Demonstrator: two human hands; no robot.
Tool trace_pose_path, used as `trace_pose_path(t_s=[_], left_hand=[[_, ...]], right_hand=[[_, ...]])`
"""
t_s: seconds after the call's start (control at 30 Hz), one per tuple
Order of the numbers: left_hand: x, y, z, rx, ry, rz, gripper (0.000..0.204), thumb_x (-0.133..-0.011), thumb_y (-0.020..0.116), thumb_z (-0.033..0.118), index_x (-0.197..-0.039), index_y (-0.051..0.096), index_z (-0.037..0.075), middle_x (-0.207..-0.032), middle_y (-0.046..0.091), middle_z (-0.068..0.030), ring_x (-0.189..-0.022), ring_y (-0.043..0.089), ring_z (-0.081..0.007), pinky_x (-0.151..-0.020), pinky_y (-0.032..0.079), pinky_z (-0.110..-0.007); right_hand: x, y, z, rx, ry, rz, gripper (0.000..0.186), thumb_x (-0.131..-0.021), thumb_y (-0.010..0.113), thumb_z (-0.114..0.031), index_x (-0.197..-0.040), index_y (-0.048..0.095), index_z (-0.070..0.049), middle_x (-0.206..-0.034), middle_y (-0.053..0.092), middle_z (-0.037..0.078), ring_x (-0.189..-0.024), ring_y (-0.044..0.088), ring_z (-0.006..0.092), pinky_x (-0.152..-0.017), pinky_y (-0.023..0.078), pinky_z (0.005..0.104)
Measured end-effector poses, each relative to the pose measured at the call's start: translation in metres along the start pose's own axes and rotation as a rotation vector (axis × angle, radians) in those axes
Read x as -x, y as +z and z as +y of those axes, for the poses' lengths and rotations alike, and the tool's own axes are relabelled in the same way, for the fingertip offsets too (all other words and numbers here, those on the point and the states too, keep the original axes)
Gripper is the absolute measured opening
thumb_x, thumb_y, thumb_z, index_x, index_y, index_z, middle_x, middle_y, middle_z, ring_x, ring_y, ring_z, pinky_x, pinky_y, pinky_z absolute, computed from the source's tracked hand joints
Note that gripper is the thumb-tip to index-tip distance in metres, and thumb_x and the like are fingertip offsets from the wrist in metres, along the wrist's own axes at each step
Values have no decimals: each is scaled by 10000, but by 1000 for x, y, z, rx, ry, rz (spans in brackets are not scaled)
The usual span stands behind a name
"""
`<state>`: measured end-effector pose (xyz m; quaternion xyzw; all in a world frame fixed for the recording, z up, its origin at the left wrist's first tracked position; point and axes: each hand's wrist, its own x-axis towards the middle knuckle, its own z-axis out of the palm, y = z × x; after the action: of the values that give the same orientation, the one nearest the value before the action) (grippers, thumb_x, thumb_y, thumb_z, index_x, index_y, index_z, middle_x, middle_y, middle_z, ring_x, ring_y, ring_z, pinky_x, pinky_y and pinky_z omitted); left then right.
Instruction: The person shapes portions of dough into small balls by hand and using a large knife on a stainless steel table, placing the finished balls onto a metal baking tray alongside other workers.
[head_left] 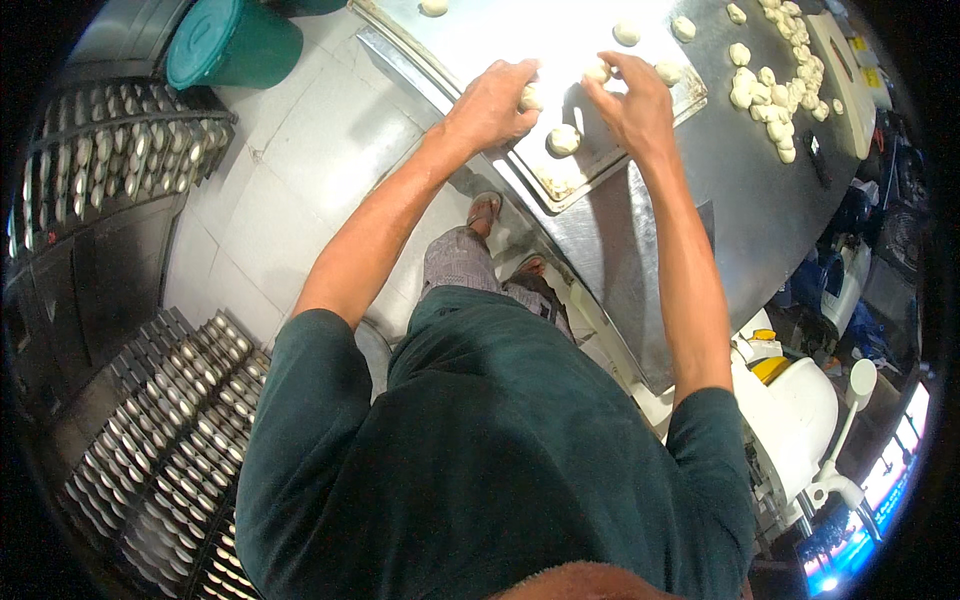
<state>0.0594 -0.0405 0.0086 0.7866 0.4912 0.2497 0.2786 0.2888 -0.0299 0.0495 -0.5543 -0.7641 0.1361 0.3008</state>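
Note:
My left hand [498,105] is closed round a pale dough ball [530,97] over the metal tray [545,188]. A little to its right, my right hand [630,105] pinches another dough ball [597,72] between thumb and fingers. A loose dough ball [564,140] rests on the tray below and between my hands. More balls sit farther back on the tray, one [627,33] behind my right hand and another [668,72] beside it.
The steel table [740,210] holds a heap of dough pieces [775,110] and a pale board [840,90]. A white machine [795,420] stands at lower right. At left are racks of filled trays [170,420], a green lidded bucket [230,45] and a tiled floor [270,220].

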Motion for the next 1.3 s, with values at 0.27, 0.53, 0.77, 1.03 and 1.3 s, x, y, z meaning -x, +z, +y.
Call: trace_pose_path(t_s=[0.27, 0.53, 0.77, 1.03, 1.3], left_hand=[[2, -7, -9, -12, 14, -93, 658, -811, 744, 114, -1431, 529, 58, -1287, 661, -161, -1197, 599, -338, -1044, 500, -423], [-64, 25, 94, 186, 304, -9, 620, -840, 800, 179, -1398, 556, 65, -1394, 589, -187, -1256, 590, -364, -1095, 463, -446], [-208, 184, 198, 87, 254, -52, 698, -819, 812, 238, -1428, 518, 66, -1335, 510, -294, -1217, 539, -467, -1031, 501, -507], [-297, 251, 187, -58, 178, 36, 403, -801, 794, 215, -1158, 670, 76, -1155, 542, -280, -1111, 578, -455, -915, 532, -490], [-55, 221, 186, 156, 244, -43, 297, -748, 722, 69, -995, 559, 46, -1078, 546, -169, -909, 581, -345, -792, 514, -439]], right_hand=[[20, -29, 6, 98, 75, -19, 565, -824, 809, -324, -1245, 675, 27, -1190, 693, 219, -1145, 610, 387, -1029, 467, 456], [302, -145, 30, 411, 926, 140, 646, -776, 872, -203, -1315, 578, -2, -1297, 617, 197, -1218, 568, 391, -1057, 442, 455], [368, -124, 39, 348, 953, 347, 438, -855, 818, -219, -1170, 632, 23, -1092, 638, 188, -1038, 582, 378, -930, 462, 480], [352, -140, 118, 529, 835, 482, 410, -882, 776, -318, -1149, 668, -26, -1126, 651, 155, -1100, 567, 387, -954, 440, 507], [232, -176, 167, 82, 646, 391, 385, -871, 755, -141, -1225, 650, -31, -1194, 675, 170, -1147, 598, 385, -1010, 456, 483]])
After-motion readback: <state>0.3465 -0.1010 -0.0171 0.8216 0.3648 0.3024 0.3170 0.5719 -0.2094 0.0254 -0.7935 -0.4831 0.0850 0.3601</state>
